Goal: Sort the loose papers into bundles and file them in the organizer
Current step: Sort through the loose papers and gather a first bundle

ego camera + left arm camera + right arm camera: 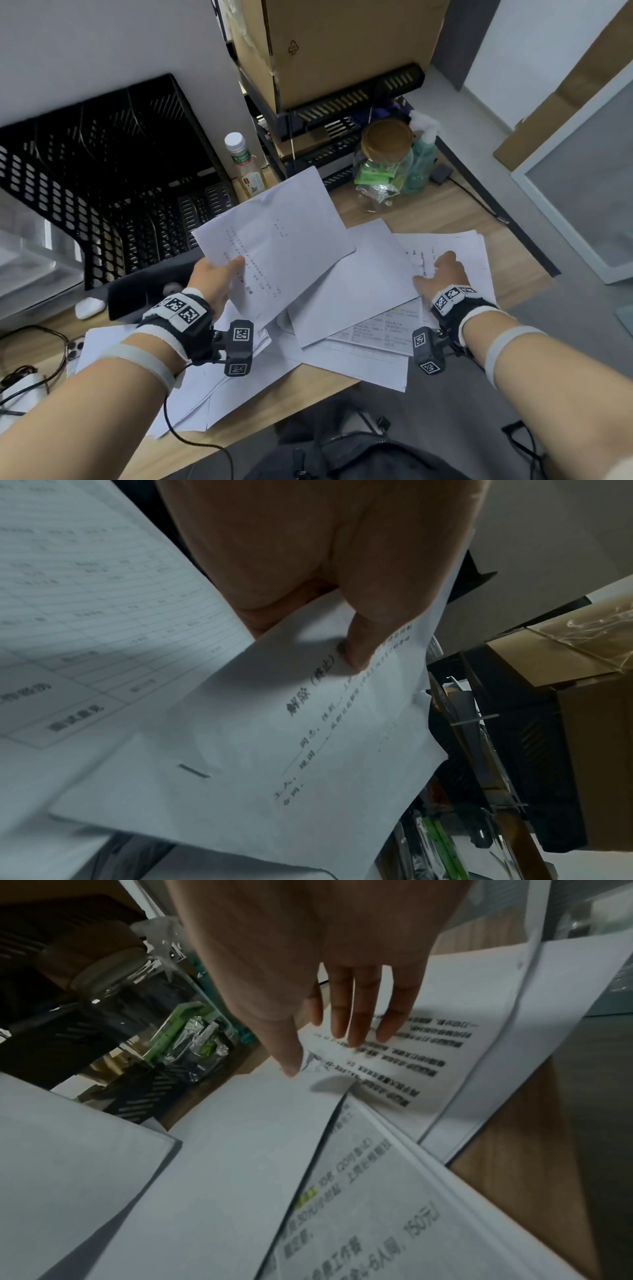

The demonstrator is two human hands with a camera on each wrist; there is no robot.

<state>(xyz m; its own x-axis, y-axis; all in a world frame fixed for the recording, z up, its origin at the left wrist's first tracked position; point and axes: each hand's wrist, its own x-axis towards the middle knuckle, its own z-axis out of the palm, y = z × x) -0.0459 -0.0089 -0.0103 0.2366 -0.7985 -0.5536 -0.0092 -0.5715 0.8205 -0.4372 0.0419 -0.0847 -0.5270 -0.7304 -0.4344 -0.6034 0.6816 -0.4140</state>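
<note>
My left hand (pixel 219 270) holds a stapled printed sheet bundle (pixel 274 240) lifted above the desk, thumb (pixel 359 647) on top and fingers beneath; the staple (pixel 193 771) shows near its corner. Loose papers (pixel 356 284) lie spread over the wooden desk. My right hand (pixel 442 270) lies with straight fingers (pixel 363 1015) on a printed page (pixel 418 1064) at the right of the pile, gripping nothing. The black mesh organizer (pixel 113 171) stands at the back left, its slots dark inside.
A bottle (pixel 245 164) stands beside the organizer. A glass jar (pixel 383 164) and spray bottle (pixel 421 150) sit behind the papers, under a black rack (pixel 342 102) with a cardboard box (pixel 335 44). Earbud case (pixel 89 306), phone and cables lie at left.
</note>
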